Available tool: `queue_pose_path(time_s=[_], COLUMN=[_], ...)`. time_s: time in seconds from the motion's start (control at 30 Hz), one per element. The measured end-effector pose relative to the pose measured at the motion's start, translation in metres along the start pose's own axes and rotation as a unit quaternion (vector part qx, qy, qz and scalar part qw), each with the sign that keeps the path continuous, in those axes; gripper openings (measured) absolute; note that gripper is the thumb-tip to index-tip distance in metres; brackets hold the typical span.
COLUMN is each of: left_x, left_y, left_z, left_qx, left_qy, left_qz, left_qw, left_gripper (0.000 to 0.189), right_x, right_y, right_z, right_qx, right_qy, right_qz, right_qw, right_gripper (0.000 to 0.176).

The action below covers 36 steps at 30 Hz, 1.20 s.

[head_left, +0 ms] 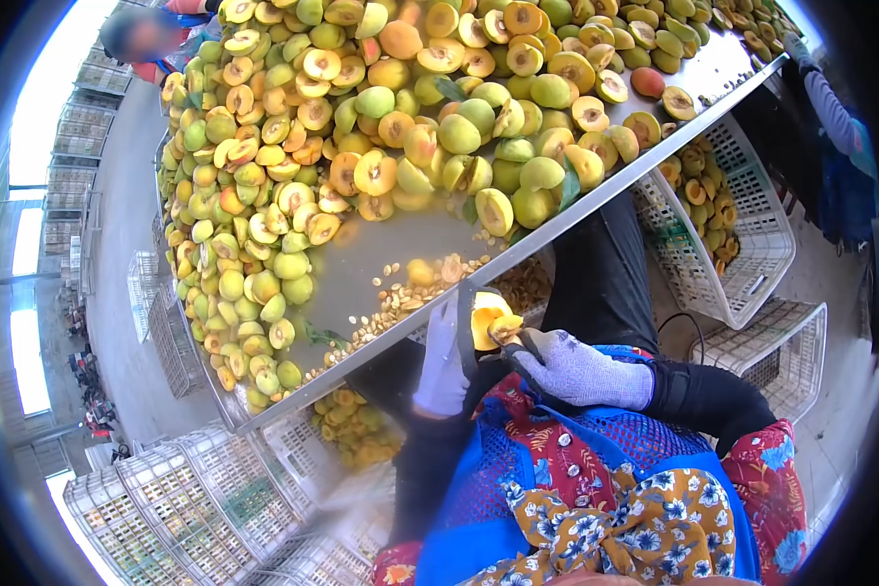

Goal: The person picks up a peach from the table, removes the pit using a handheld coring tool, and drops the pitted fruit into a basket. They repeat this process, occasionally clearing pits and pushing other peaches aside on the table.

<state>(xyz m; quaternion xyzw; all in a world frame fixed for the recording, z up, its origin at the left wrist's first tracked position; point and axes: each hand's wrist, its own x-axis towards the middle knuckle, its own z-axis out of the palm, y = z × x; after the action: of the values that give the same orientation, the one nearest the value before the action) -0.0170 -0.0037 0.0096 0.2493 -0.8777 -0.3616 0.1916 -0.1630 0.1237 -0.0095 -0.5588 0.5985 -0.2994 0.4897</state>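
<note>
My left hand (445, 354), in a pale glove with dark fingers, is closed around an apricot (485, 314) cut open to its yellow flesh. Close against it, my right hand (578, 369) is closed too, with an orange-brown apricot piece (505, 329) at its fingertips. Both hands are just off the near edge of the metal table (381, 259), over my lap. Loose apricot stones (381, 324) lie along that edge. Beyond them is a large heap of halved green and yellow apricots (376, 171).
To the right stands a white plastic crate (747, 225) with apricot halves in it, and another crate (767, 356) below. More crates (181, 498) are at lower left. One person (151, 39) is at far upper left; another person's sleeve (828, 103) shows at right.
</note>
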Motion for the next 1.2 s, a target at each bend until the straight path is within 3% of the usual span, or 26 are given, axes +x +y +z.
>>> queue_pose_path(time_s=[0.03, 0.1, 0.13, 0.17, 0.2, 0.23, 0.27, 0.3, 0.4, 0.43, 0.5, 0.53, 0.6, 0.63, 0.7, 0.8, 0.83, 0.9, 0.97, 1.0, 1.07, 1.1, 1.13, 1.17, 1.2], left_x=[-0.005, -0.021, -0.031, -0.046, -0.062, -0.092, -0.11, -0.091, -0.114, -0.112, -0.045, -0.02, 0.045, 0.068, 0.108, 0.125, 0.119, 0.099, 0.072, 0.063, 0.048, 0.04, 0.032, 0.019, 0.01], left_y=[-0.007, -0.01, -0.01, -0.012, -0.015, -0.026, -0.024, 0.004, -0.002, -0.004, 0.015, 0.009, 0.0, -0.01, -0.018, -0.03, -0.03, -0.044, -0.049, -0.041, -0.017, -0.011, 0.009, -0.004, -0.009], left_z=[0.0, -0.01, -0.017, -0.028, -0.039, -0.047, -0.064, -0.085, -0.093, -0.09, -0.086, -0.07, -0.044, -0.027, -0.006, 0.0, -0.013, -0.012, -0.01, -0.011, -0.019, -0.02, -0.01, -0.005, -0.001], left_qx=[0.01, 0.063, 0.09, 0.15, 0.209, 0.198, 0.254, 0.071, 0.447, 0.382, 0.243, 0.319, 0.275, 0.32, 0.379, 0.386, 0.353, 0.187, 0.064, -0.072, -0.338, -0.361, -0.464, -0.501, -0.497], left_qy=[0.008, 0.035, 0.049, 0.052, 0.057, 0.108, 0.085, 0.129, 0.109, 0.122, 0.151, 0.136, 0.064, 0.025, -0.046, -0.096, -0.126, -0.071, 0.027, 0.033, 0.046, 0.026, 0.108, 0.106, 0.097], left_qz=[-0.039, -0.061, -0.075, -0.095, -0.112, -0.214, -0.246, -0.486, -0.429, -0.408, -0.355, -0.239, -0.126, -0.05, 0.022, 0.073, 0.047, -0.059, -0.142, -0.232, -0.39, -0.399, -0.378, -0.384, -0.383], left_qw=[0.999, 0.996, 0.992, 0.983, 0.97, 0.951, 0.931, 0.861, 0.777, 0.82, 0.89, 0.907, 0.951, 0.946, 0.924, 0.915, 0.926, 0.978, 0.987, 0.969, 0.855, 0.843, 0.794, 0.768, 0.773], left_gripper=[0.055, 0.053, 0.052, 0.044, 0.037, 0.033, 0.032, 0.039, 0.041, 0.041, 0.04, 0.039, 0.041, 0.045, 0.048, 0.052, 0.048, 0.043, 0.035, 0.036, 0.037, 0.041, 0.043, 0.054, 0.06], right_x=[0.001, 0.001, 0.004, 0.007, 0.012, 0.013, 0.016, 0.016, 0.025, 0.026, 0.028, 0.026, 0.021, 0.016, 0.006, -0.004, -0.007, -0.011, -0.003, 0.001, 0.008, 0.012, 0.016, 0.018, 0.018], right_y=[0.0, 0.003, -0.012, -0.027, -0.029, -0.028, -0.024, -0.01, 0.001, 0.005, 0.019, 0.021, 0.015, 0.01, 0.004, 0.001, 0.001, 0.002, 0.005, 0.005, -0.012, -0.016, -0.021, -0.027, -0.031], right_z=[-0.001, -0.004, -0.014, -0.025, -0.037, -0.039, -0.039, -0.036, -0.038, -0.037, -0.029, -0.027, -0.034, -0.04, -0.045, -0.054, -0.054, -0.052, -0.052, -0.052, -0.057, -0.053, -0.048, -0.047, -0.046], right_qx=[-0.01, -0.03, 0.247, 0.476, 0.451, 0.494, 0.536, 0.618, 0.624, 0.599, 0.502, 0.45, 0.415, 0.405, 0.416, 0.441, 0.437, 0.428, 0.223, 0.116, -0.063, -0.068, -0.074, -0.082, -0.089], right_qy=[0.019, 0.047, -0.081, -0.103, -0.138, -0.131, -0.123, -0.142, -0.172, -0.178, -0.167, -0.159, -0.143, -0.136, -0.107, -0.087, -0.053, 0.007, 0.072, 0.105, 0.119, 0.121, 0.122, 0.122, 0.118], right_qz=[-0.048, -0.144, 0.022, 0.232, 0.273, 0.263, 0.253, 0.245, 0.24, 0.237, 0.185, 0.156, 0.143, 0.148, 0.179, 0.19, 0.177, 0.152, 0.039, -0.018, -0.128, -0.113, -0.097, -0.076, -0.07], right_qw=[0.999, 0.988, 0.965, 0.842, 0.839, 0.818, 0.796, 0.733, 0.723, 0.744, 0.828, 0.865, 0.887, 0.892, 0.885, 0.873, 0.88, 0.891, 0.971, 0.988, 0.983, 0.984, 0.985, 0.986, 0.987], right_gripper=[0.026, 0.024, 0.024, 0.025, 0.026, 0.026, 0.027, 0.03, 0.034, 0.037, 0.04, 0.042, 0.049, 0.05, 0.052, 0.047, 0.042, 0.034, 0.028, 0.024, 0.023, 0.024, 0.025, 0.028, 0.028])
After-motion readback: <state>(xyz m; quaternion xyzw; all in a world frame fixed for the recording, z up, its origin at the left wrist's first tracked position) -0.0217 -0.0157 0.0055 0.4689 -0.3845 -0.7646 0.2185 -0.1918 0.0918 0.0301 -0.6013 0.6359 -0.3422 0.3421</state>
